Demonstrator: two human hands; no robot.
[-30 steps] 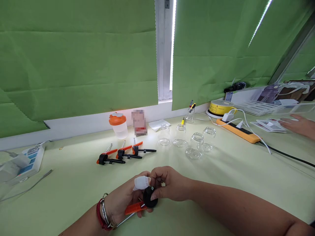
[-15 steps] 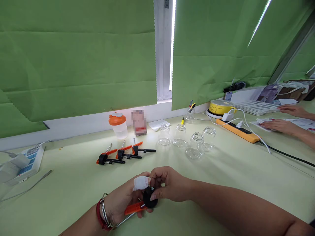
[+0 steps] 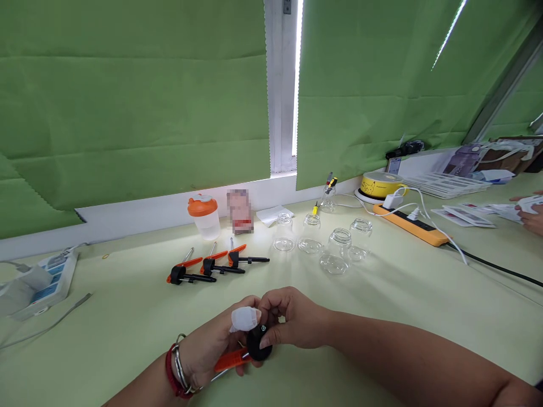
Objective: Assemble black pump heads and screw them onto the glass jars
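Note:
My left hand [image 3: 207, 351], with a white wrap on its thumb, holds a black bottle cap [image 3: 255, 349] with an orange lever [image 3: 231, 359] from below. A thin metal rod sticks out beneath the lever toward my wrist. My right hand [image 3: 292, 316] pinches the same cap from the other side, its thumb pressed on the black face. A small metal screw head [image 3: 263, 328] shows at the cap's top edge. What my right fingertips grip behind it is hidden. Beyond my hands lie three similar black-and-orange cap assemblies [image 3: 211, 267] in a row.
Several clear glass jars [image 3: 335, 257] stand right of centre. An orange-lidded cup [image 3: 204, 217] stands near the wall. Power strips lie at the left [image 3: 51, 285] and right [image 3: 409, 226], with cables. At the far right, another person's hand [image 3: 532, 217] holds something white.
My hands and the cap stay almost in place. The other person's hands have moved right, off the papers, and one now holds a white item.

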